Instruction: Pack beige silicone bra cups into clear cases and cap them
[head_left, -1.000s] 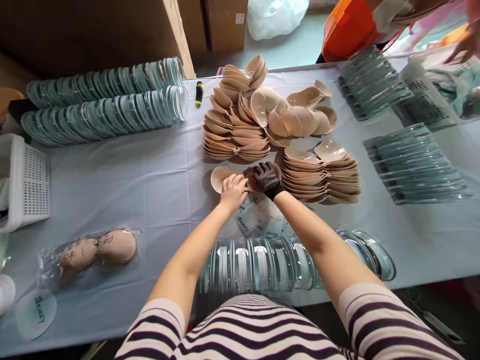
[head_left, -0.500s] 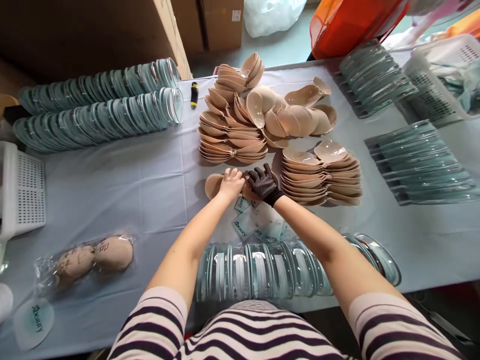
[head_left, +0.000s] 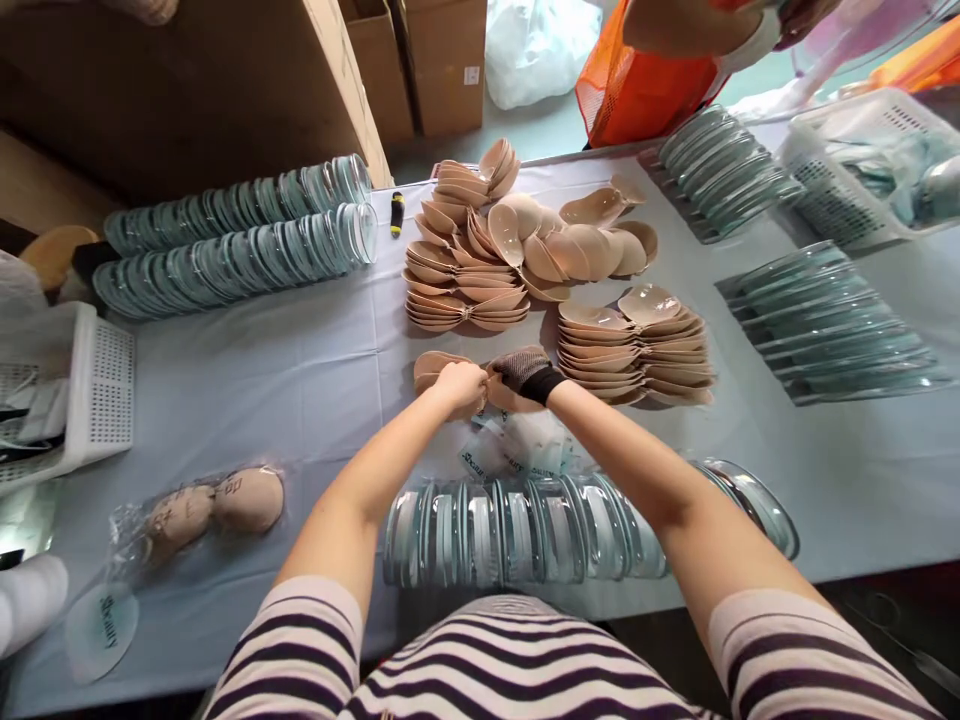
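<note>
My bare left hand (head_left: 459,385) and black-gloved right hand (head_left: 523,368) both pinch the beige, soft foam paired bra cups (head_left: 439,367) on the pale blue tabletop (head_left: 262,370), before the cup stacks (head_left: 634,340). It looks light and floppy; I'd grip near the centre join.

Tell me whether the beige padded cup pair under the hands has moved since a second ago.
Yes. The beige padded cup pair lay open flat; now it is folded, beside the same beige stack.
</note>
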